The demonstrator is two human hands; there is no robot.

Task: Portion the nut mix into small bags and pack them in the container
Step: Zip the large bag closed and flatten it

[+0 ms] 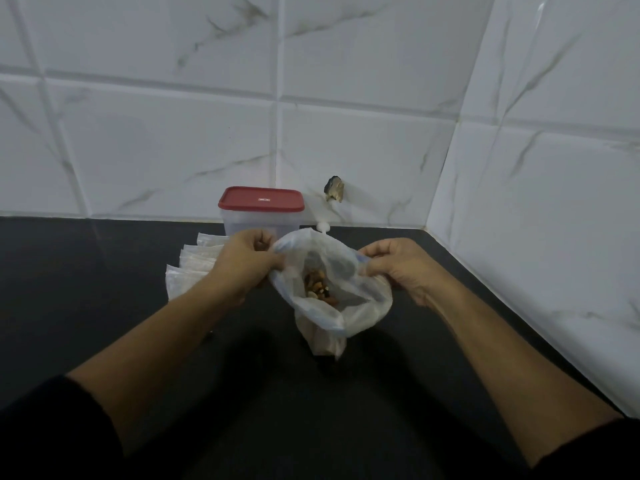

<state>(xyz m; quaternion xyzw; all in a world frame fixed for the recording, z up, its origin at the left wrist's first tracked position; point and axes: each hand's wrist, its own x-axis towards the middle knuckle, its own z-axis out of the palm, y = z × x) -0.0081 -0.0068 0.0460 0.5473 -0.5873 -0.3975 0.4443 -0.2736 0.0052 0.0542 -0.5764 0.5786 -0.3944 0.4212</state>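
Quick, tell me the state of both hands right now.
Left hand: fingers pinch the left rim of the plastic bag.
Right hand: fingers pinch the bag's right rim, holding it open.

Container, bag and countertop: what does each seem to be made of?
Container: likely plastic, with a frosted see-through body under an opaque red lid. Bag: thin translucent plastic film, softly crumpled, with its contents showing dimly through. Countertop: dark and smooth with a faint sheen, perhaps polished stone; the look leaves that open.
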